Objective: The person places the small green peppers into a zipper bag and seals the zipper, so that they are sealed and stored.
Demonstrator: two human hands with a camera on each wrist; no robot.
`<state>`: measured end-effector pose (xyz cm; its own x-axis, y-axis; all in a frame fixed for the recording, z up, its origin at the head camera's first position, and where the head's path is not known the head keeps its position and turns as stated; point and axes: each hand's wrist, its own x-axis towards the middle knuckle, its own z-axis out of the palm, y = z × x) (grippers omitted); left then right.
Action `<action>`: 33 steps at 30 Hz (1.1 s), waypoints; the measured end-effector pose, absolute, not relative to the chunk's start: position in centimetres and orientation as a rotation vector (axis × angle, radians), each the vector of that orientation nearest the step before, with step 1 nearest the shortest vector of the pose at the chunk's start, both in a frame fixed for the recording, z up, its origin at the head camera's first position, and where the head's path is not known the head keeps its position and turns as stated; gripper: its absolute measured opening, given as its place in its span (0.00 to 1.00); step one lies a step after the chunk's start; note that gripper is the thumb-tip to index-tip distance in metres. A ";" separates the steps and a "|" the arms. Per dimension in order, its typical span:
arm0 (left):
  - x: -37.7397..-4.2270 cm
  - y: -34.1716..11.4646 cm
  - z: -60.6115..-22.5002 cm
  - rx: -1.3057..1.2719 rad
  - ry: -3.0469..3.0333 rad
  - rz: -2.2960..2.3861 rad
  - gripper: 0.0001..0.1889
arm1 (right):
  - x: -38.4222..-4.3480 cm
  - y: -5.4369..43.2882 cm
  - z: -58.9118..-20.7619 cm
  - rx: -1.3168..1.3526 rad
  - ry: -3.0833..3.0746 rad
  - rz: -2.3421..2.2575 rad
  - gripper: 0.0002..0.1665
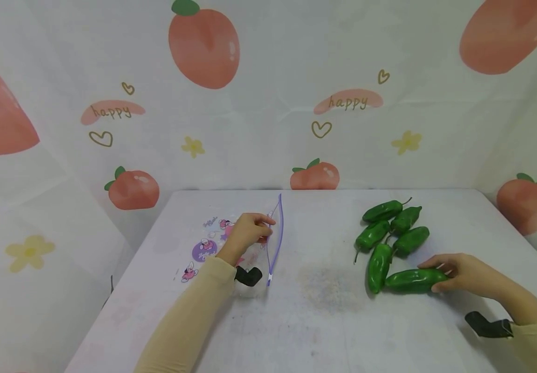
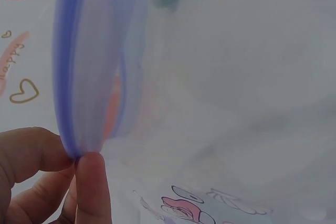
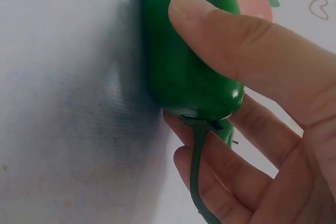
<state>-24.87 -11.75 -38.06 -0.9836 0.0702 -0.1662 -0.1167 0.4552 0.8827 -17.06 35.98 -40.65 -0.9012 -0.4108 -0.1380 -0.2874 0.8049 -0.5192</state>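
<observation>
A clear zip bag [image 1: 205,251] with pink and purple cartoon prints lies on the left of the table. My left hand [image 1: 248,234] pinches its purple zip edge [image 1: 281,228] between thumb and finger. In the left wrist view the mouth [image 2: 97,66] gapes above the fingertips. At the right, my right hand [image 1: 468,277] holds a green pepper [image 1: 411,281] near its stem end. The right wrist view has the thumb [image 3: 210,30] on the pepper's side and the stem [image 3: 197,166] hanging past the fingers. Whether the pepper touches the table I cannot tell.
Several other green peppers [image 1: 379,264] lie in a loose cluster just beyond the held one. Table surface [image 1: 324,321] stretches between the bag and the peppers. A white cloth backdrop [image 1: 259,134] with peach prints stands behind the table.
</observation>
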 end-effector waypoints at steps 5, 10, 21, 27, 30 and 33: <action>-24.9 -11.7 -38.0 -0.044 2.517 1.552 0.13 | -17.0 36.1 -40.6 -0.519 2.725 -0.754 0.27; -25.0 -11.6 -38.0 -0.056 2.496 1.564 0.13 | -17.0 36.1 -40.5 -0.492 2.710 -0.760 0.28; -25.0 -11.5 -37.8 -0.059 2.495 1.569 0.13 | -16.8 36.2 -40.3 -0.547 2.772 -0.744 0.27; -24.9 -11.5 -37.7 -0.061 2.498 1.564 0.13 | -16.7 36.2 -40.0 -0.587 2.812 -0.768 0.26; -25.0 -11.5 -37.7 -0.062 2.498 1.566 0.13 | -16.8 36.1 -39.8 -0.596 2.848 -0.797 0.25; -25.0 -11.5 -37.6 -0.052 2.505 1.564 0.13 | -16.9 36.0 -39.7 -0.656 2.892 -0.832 0.24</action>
